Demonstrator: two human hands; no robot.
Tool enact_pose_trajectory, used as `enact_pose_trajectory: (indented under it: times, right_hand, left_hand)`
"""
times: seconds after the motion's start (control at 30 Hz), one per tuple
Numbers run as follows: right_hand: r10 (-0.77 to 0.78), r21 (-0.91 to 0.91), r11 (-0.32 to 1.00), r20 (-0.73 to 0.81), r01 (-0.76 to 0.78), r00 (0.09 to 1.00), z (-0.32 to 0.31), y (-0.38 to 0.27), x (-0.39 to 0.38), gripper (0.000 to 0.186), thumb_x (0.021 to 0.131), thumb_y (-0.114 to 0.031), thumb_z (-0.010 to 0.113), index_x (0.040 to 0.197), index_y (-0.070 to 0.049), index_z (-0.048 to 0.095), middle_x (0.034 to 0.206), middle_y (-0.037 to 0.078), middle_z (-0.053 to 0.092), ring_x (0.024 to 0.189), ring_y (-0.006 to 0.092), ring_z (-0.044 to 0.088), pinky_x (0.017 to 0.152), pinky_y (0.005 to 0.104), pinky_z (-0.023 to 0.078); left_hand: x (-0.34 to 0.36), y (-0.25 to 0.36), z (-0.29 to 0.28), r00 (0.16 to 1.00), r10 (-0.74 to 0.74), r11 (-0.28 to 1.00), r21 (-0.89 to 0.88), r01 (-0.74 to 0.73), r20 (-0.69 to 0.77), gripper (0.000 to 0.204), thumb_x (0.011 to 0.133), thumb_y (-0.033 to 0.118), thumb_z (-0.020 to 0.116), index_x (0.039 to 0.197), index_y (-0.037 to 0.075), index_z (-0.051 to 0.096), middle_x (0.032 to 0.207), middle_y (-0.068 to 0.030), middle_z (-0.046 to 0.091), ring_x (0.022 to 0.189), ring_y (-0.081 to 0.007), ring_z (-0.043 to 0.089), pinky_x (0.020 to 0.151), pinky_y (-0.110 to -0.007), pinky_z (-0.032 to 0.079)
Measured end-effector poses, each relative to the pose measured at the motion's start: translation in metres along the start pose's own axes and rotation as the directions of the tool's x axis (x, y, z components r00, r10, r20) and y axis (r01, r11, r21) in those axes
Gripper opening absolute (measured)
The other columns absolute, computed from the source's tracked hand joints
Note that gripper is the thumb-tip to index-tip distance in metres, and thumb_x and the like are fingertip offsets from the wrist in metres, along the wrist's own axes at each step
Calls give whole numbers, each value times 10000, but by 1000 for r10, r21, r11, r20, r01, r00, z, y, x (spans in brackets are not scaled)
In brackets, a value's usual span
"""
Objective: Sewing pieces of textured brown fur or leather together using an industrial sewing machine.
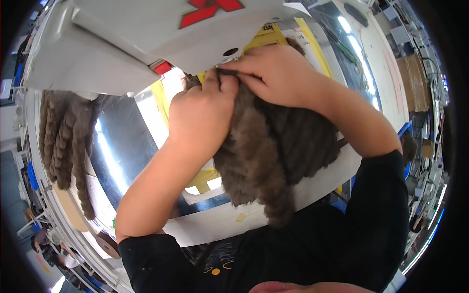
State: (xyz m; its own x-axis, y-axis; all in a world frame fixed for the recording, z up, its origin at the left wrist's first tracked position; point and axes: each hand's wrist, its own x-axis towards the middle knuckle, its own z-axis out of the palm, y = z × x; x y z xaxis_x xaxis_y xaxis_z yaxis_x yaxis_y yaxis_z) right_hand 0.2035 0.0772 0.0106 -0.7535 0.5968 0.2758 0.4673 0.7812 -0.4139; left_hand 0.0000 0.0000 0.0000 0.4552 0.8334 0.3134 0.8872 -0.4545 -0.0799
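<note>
Workpiece: brown fur piece (251,146), located at ctr of counter (195,230), directly below the white machine head (115,34). Far end sits at the machine's underside, btwn both hands; near end hangs toward the operator, touching the front of the black shirt (303,249). Lighter, raised strip runs lengthwise down the pc.; darker, ribbed section lies to its R.

L hand (201,115): palm down, fingers bent onto the far end of the fur, just below the machine head. Undersides of fingers hidden; cannot tell if fur is pinched or only pressed.

R hand (278,75): closed w/ thumb and index gripping the fur edge, fingertips next to small metal parts (227,62) under the machine head. Fingertips of both hands are close together.

Surroundings: glossy metal plate (124,127) set in counter, L side, w/ strong light reflections. Yellow tape (315,46) runs beyond R hand. Bundle of brown fur strips (61,139) lies at far L, well apart from workpc. Brown roll (107,245) at lower L, nr L elbow. Cardboard box (413,83) at far R, past R forearm.
</note>
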Motion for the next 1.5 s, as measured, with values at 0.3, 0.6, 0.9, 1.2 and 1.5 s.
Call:
enact_pose_trajectory:
  times: [0.3,0.6,0.9,1.2,1.5]
  right_hand:
    - [58,-225,973,53,-45,997,8,-13,4,324,892,-161,650,1195,-135,763,879,76,739,792,317,719,685,436,565]
    - [-78,-62,995,-51,75,996,1,-3,-3,302,896,-104,629,1161,-136,769,1071,43,756,898,289,728,747,406,587]
    - [-43,-154,986,129,63,991,-5,-13,2,280,886,-88,617,1135,-103,744,1227,29,739,970,276,728,780,399,599]
    - [19,-225,974,176,21,984,-10,-26,9,341,831,-46,612,1149,-76,733,1171,55,736,978,277,723,757,414,588]
    - [-40,-193,980,75,54,996,-7,-23,6,374,827,-54,616,1180,-59,740,1169,64,743,994,279,722,768,409,585]
  left_hand:
    - [-2,-2,-2,999,-8,1000,23,9,-35,320,804,117,660,1107,18,647,1151,-156,736,639,-182,707,545,-319,560]
    - [-4,-1,-1,998,-44,999,-15,43,-38,298,810,118,658,1094,26,644,1052,-120,728,615,-179,694,523,-325,540]
    - [-6,-1,-1,992,-110,989,-89,115,65,307,810,73,644,1116,62,625,1225,-172,730,753,-251,739,630,-347,585]
    - [-8,-3,0,991,-125,979,-155,129,36,261,814,83,642,1073,69,611,1191,-128,709,733,-238,718,605,-357,562]
    - [-10,-3,1,991,-66,991,-127,51,-113,278,797,95,638,1074,69,652,1194,-118,710,749,-223,710,623,-347,562]
